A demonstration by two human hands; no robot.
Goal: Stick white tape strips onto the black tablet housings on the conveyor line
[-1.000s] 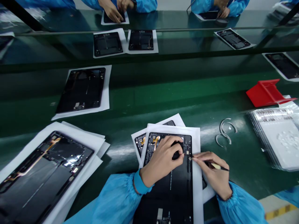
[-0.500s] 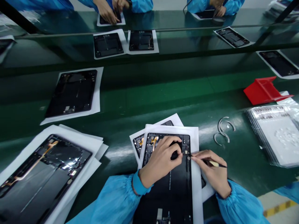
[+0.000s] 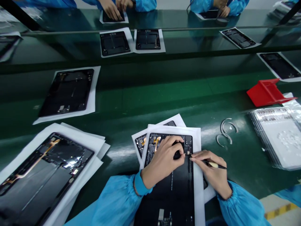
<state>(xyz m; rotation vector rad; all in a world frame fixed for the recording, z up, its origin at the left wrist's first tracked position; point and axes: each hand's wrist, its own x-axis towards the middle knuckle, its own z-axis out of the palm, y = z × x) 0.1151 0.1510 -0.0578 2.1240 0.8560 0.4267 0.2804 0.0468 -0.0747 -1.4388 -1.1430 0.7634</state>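
An opened black tablet (image 3: 177, 188) with bare inner parts lies on a white sheet (image 3: 198, 201) in front of me. My left hand (image 3: 166, 157) rests over its upper part, thumb and forefinger curled together near the right edge; whatever they pinch is hidden. At that same edge, my right hand (image 3: 210, 168) has thumb and forefinger pinched by a small part. A slim black-and-cream tool (image 3: 214, 164), looking like tweezers, runs back through its grip; its tip is not clear. Beneath lies another tablet (image 3: 140, 142) on its own sheet, mostly covered.
To the left, an opened tablet (image 3: 54, 175) lies on stacked sheets, with another tablet (image 3: 68, 91) behind. Curved grey strips (image 3: 224, 131), a red holder (image 3: 265, 92) and plastic-wrapped trays (image 3: 279, 135) are on the right. Co-workers' hands (image 3: 110, 9) handle tablets across the bench.
The view has shifted slightly. My left hand stays curled over the tablet; my right fingertips have moved a little left along its right edge, still with the tool.
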